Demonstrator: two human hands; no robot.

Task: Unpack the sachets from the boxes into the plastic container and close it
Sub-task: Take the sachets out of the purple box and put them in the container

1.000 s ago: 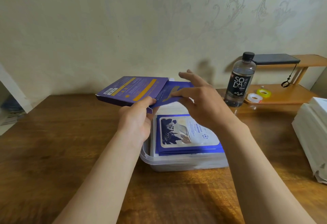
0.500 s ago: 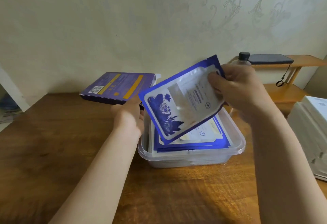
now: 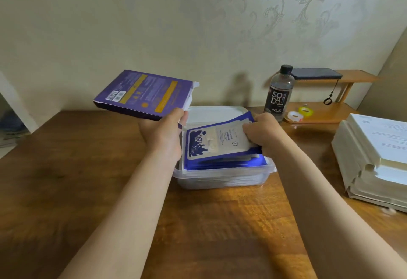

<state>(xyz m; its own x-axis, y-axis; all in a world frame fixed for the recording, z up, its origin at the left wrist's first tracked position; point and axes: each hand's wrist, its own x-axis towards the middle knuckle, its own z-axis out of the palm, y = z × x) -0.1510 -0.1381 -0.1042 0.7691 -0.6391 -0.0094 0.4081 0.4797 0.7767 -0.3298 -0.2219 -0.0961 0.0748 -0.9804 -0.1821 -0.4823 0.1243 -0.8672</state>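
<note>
- Since half a second ago, the sachet [image 3: 217, 139] has come down from mid-air into the container [image 3: 222, 181] and lies over the stack [image 3: 226, 164] there.
- It has a blue border, a pale centre and a dark floral print at its left end; its right end is tilted up.
- Right hand [image 3: 264, 134] grips that right end.
- Left hand [image 3: 164, 133] grips the purple, yellow-banded box [image 3: 143, 93] above the table [image 3: 66, 179], left of the container.
</note>
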